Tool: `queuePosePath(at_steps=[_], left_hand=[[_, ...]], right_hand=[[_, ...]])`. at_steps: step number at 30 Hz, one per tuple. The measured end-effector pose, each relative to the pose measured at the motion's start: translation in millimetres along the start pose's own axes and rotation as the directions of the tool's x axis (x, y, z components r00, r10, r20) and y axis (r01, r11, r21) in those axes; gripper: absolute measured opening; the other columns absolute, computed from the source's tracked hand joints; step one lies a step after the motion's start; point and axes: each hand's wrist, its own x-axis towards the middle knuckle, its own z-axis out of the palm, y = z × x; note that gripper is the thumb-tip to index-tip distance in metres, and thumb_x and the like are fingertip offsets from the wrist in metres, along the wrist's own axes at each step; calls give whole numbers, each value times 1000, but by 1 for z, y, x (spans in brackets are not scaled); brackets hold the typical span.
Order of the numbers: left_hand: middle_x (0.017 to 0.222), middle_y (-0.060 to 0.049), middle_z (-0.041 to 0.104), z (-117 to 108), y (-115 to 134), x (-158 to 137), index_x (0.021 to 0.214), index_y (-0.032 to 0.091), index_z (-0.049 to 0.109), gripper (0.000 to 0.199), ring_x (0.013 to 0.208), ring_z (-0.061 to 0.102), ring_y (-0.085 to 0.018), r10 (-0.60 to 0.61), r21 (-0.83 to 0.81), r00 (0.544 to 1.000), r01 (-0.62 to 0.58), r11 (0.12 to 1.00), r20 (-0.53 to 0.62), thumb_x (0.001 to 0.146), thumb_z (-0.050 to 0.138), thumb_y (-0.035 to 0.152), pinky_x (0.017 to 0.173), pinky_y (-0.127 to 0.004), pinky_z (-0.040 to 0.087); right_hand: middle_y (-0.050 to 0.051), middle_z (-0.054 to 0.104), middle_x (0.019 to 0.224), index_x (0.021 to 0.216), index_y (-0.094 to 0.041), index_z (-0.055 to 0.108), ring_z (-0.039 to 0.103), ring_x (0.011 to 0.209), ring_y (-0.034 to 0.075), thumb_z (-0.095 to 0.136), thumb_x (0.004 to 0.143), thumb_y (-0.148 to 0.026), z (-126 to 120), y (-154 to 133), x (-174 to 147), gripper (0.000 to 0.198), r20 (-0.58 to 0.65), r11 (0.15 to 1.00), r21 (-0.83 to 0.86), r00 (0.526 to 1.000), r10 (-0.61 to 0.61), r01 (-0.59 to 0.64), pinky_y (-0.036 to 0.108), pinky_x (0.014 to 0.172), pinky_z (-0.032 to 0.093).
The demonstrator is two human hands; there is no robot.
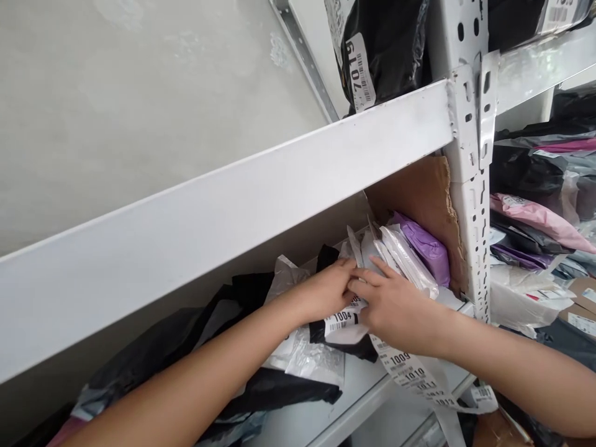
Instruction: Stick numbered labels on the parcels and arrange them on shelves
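Label strip [414,375] (long, curved paper)

To my upper left I see a grey wall [116,93] with pale patches. A white metal beam [223,180] slants across my view, meeting a white post [467,198] punched with slots. Brown cardboard [414,192] with a torn edge stands beside the post, above a pale shelf [357,374]. The light is soft.
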Motion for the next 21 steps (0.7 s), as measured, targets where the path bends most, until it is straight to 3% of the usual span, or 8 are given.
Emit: queuePosePath(at_steps=[3,5,9,14,21], left_hand=[[138,-14,59,-1,0,-1,115,16,67,32,136,46,-34,-15,207,1000,9,978,25,89,49,21,113,-50,36],[142,-8,58,-1,-3,-3,117,21,69,35,143,38,-31,45,225,997,-58,973,64,91,44,22,120,-52,26],[133,-10,63,4,-4,-13,120,21,69,42,134,46,-26,64,194,997,-73,978,51,94,36,21,114,-43,38],[128,-14,62,12,1,-28,115,20,70,40,126,50,-32,7,207,1000,-1,978,-28,93,37,22,100,-49,51],[132,-14,61,20,-2,-37,108,17,64,32,125,52,-32,69,224,985,-33,974,-156,91,36,18,96,-49,54]], right_hand=[[14,70,118,74,-20,77,58,117,34,71,73,-7,10,5,-5,15,57,999,-34,998,39,-37,58,115,38],[14,72,111,71,-20,77,60,112,35,72,69,-7,15,7,-10,14,58,998,-28,997,54,-52,57,111,41],[13,73,95,68,-21,75,62,97,31,71,69,-6,21,8,-18,16,43,992,-48,992,118,-116,52,105,47],[12,73,93,75,-20,76,62,95,29,70,77,-11,21,7,-22,11,69,987,-115,990,123,-115,51,114,40],[12,73,99,79,-16,75,64,102,30,69,84,-20,11,7,-20,9,187,983,-160,975,121,-92,50,116,39]])
